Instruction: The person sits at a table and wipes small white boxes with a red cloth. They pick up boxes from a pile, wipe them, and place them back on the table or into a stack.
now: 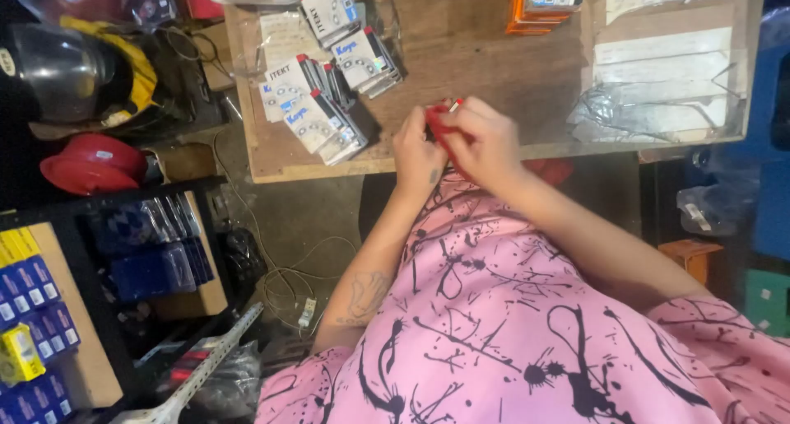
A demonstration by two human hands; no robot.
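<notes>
Hands working one small red packet at bench front edge.
Left hand (417, 151) and right hand (487, 142) fingers are gripping red packet (441, 121); packet stacks (329, 86) are lying untouched behind.

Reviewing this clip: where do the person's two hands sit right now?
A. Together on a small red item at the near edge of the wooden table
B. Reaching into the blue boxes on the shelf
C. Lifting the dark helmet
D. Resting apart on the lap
A: the left hand and right hand close together round a small red item over the wooden table edge.

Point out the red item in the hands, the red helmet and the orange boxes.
red item (439, 126), head view, its body between both hands
red helmet (95, 162), head view, its dome
orange boxes (520, 12), head view, stack's left side
</notes>
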